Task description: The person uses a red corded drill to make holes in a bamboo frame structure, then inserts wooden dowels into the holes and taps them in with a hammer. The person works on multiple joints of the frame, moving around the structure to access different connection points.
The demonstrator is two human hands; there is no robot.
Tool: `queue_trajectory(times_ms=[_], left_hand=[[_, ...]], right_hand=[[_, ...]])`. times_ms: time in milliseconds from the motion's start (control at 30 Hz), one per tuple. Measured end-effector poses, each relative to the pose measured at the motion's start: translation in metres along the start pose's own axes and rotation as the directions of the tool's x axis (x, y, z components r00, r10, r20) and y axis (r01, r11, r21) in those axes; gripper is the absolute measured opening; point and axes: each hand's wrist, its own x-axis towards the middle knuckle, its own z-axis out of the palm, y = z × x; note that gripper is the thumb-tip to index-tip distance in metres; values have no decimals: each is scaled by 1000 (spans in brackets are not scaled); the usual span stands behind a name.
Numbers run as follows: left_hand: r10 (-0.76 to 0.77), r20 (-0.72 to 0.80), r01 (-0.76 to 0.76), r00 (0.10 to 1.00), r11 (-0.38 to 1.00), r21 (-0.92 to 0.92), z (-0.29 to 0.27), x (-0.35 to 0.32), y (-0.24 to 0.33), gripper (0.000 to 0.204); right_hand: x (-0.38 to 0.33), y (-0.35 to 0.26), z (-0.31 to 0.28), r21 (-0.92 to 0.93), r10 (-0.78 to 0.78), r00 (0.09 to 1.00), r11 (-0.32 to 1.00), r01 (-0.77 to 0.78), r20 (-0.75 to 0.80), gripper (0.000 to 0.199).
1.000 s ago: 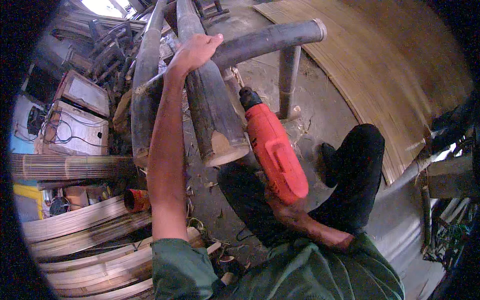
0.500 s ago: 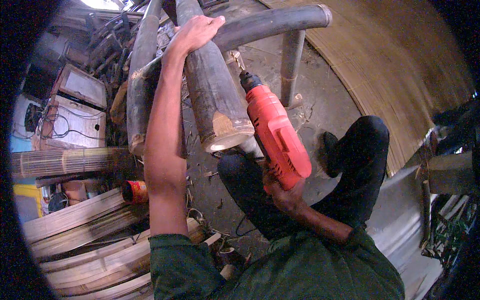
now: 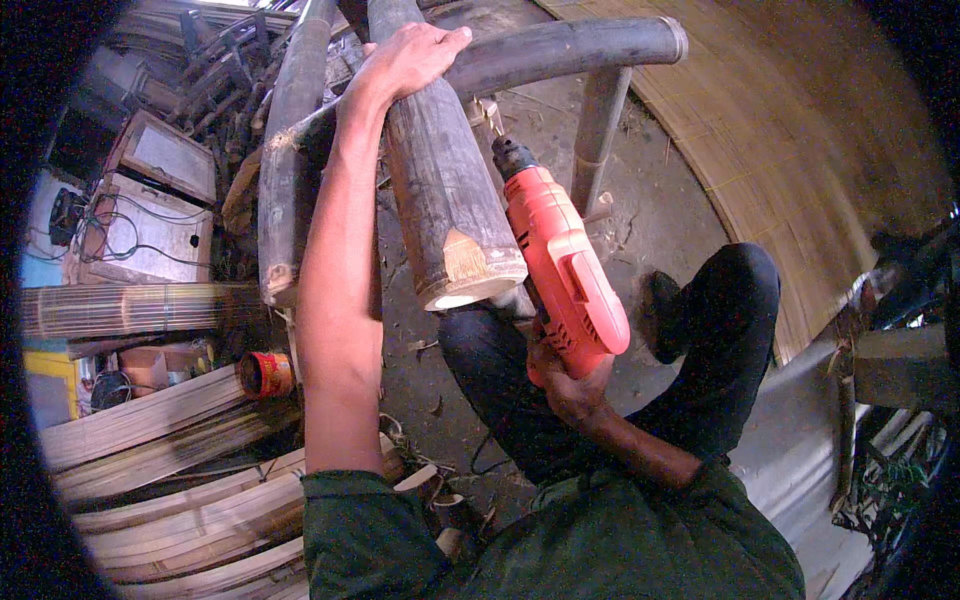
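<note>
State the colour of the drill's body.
The drill's body is orange-red; it shows best in the head view.

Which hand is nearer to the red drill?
Right. The right hand grips the red drill; the left hand is apart from it, on the dark bamboo pole, farther forward and to the drill's left.

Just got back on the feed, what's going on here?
A person's left hand lies over a thick dark pole, close to a dark crosspiece. The right hand holds a red drill beside the pole, its bit pointing away from the body. Whether the bit touches anything is unclear.
</note>
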Motion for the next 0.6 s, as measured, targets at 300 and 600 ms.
queue_trajectory(times_ms=[300,600], left_hand=[[-8,-5,8,1000,999,34,0,-1,4,51],[14,-68,-11,998,999,42,2,-5,10,55]], right_hand=[[0,8,8,-27,-30,999,999,30,-13,34],[-10,-17,10,-91,138,990,986,-139,-25,36]])
